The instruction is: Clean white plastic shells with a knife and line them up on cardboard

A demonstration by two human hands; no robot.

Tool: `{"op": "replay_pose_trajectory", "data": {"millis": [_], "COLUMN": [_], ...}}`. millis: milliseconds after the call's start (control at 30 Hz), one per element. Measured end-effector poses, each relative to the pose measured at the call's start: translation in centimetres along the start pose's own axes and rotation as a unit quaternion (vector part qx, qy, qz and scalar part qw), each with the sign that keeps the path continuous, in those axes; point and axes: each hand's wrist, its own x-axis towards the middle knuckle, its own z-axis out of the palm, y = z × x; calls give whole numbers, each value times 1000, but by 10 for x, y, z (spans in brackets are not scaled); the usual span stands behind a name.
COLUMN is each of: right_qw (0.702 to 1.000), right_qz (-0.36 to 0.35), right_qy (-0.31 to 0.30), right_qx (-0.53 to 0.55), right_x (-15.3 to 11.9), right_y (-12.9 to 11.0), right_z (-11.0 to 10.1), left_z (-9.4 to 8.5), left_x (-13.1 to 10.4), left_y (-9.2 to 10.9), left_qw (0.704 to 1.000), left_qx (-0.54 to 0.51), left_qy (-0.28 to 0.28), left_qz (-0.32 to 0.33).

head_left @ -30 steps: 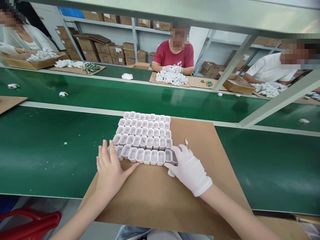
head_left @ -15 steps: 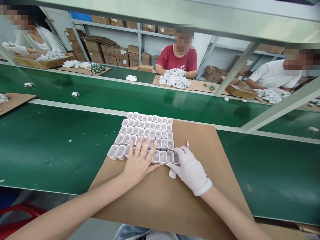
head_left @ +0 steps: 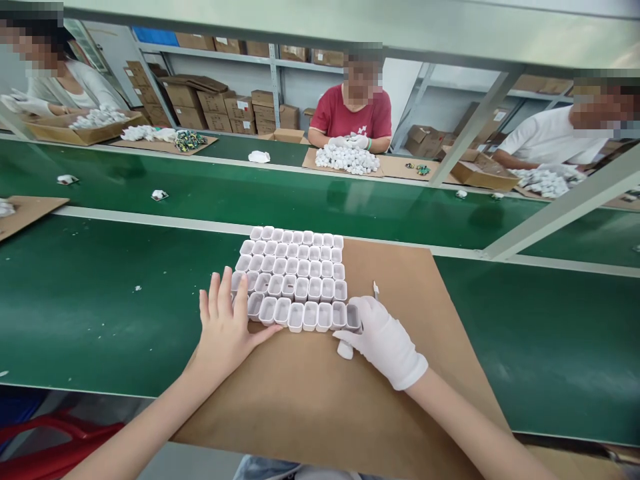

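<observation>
Small white open-topped plastic cases [head_left: 296, 316] stand in several rows on a brown cardboard sheet [head_left: 310, 387]. My left hand [head_left: 225, 327], bare and with fingers spread, rests at the left end of the front rows and hides some cases there. At the right end of the nearest row, my gloved right hand [head_left: 385, 343] has its thumb and fingers around the last white plastic case [head_left: 353, 316]. Just below that thumb lies a small white piece [head_left: 345, 350]. A thin white scrap [head_left: 376, 289] is on the cardboard behind the right hand.
Beyond the cardboard runs a green conveyor belt [head_left: 225, 200] carrying a few small white parts [head_left: 159, 195]. Across it, several people sit by piles of white parts [head_left: 347, 159] and cardboard boxes [head_left: 80, 127]. A slanted metal post [head_left: 555, 207] rises at right.
My left hand has moved left from over the middle of the front rows to their left end. My right hand stays at the last case. Parts on the belt have shifted right.
</observation>
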Motion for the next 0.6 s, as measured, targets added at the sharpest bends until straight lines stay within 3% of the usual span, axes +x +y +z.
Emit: {"op": "replay_pose_trajectory", "data": {"millis": [200,600], "right_qw": [1000,988], "right_qz": [8,-7], "right_qy": [-5,16], "right_qx": [29,151], "right_x": [2,-7], "right_y": [2,24], "right_z": [-1,-8], "left_z": [4,16], "left_x": [3,17], "left_y": [23,56], "left_qw": [996,988], "left_qx": [-22,-25], "left_qy": [-8,-21], "left_qz": [89,148]}}
